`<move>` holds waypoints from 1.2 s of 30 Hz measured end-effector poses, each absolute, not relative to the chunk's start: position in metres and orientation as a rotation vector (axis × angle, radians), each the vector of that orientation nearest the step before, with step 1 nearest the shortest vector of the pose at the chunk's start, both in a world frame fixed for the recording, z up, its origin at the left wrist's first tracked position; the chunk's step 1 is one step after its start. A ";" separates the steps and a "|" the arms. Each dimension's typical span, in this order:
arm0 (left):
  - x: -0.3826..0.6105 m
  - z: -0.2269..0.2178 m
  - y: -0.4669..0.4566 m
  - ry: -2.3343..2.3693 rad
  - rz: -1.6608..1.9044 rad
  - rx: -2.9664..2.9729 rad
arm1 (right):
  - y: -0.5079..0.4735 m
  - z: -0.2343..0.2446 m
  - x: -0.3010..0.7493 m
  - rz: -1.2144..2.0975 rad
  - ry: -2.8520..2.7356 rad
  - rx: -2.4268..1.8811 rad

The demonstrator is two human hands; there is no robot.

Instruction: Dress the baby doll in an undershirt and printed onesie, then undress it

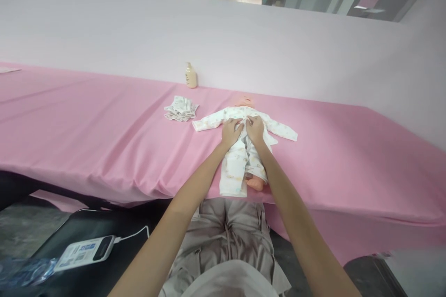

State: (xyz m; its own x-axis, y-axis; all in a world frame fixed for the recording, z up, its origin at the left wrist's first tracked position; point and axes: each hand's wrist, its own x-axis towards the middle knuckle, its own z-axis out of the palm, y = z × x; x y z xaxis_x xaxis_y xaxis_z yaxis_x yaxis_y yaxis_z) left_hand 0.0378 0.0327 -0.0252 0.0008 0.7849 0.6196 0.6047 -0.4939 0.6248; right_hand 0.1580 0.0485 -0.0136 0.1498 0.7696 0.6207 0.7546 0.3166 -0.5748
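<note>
A baby doll (248, 100) lies on its back on the pink-covered table, head toward the wall. It wears a white patterned baby shirt (211, 121), whose sleeves spread out to both sides, and matching baby pants (234, 174). One bare doll foot (256, 183) shows below a pant leg; the other leg end looks flat. My left hand (232, 132) and my right hand (255, 129) meet over the doll's middle. Bent fingers of both hands pinch the shirt's front cloth close together. Exactly which edge or tie they grip is too small to make out.
A folded stack of patterned cloth (181, 108) lies left of the doll. Behind it a pump bottle (191, 75) stands near the white wall. Below the table, a black seat (104, 222) holds a power bank (85, 253) with a white cable and a plastic bottle (29, 271).
</note>
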 end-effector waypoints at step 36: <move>0.043 -0.012 0.026 1.205 1.542 1.764 | 0.006 -0.003 0.167 0.437 -1.562 -1.282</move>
